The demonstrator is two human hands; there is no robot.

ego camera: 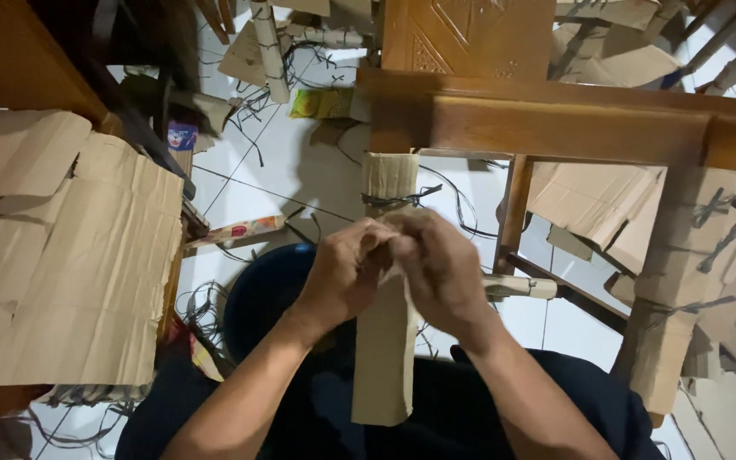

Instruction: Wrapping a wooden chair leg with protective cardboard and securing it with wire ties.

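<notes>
Seen from above, both hands meet in front of a wooden chair leg wrapped in cardboard [385, 341]. The left hand [342, 273] and the right hand [440, 268] are curled tight, fingertips pressed together over the wrap about halfway along its length. They look pinched on something thin – probably a dark strap – though what sits between the fingers is hidden, so I cannot tell for sure.

Just above the hands, 1 dark strap tie [393, 202] already circles the upper part of the wrap, its loose ends sticking out to the side. The wrapped leg runs from the chair frame [555, 128] down toward the person's lap. To the right, a second wrapped leg [675, 290] carries 3 or so ties.

By the look of it, the step in hand is knotting a second binding on the middle leg. The next move would call for pulling the ends taut while keeping the cardboard from slipping – steady tension from both hands.

A flattened cardboard sheet [70, 255] lies on the left, and strap scraps litter the tiled floor [300, 179].
</notes>
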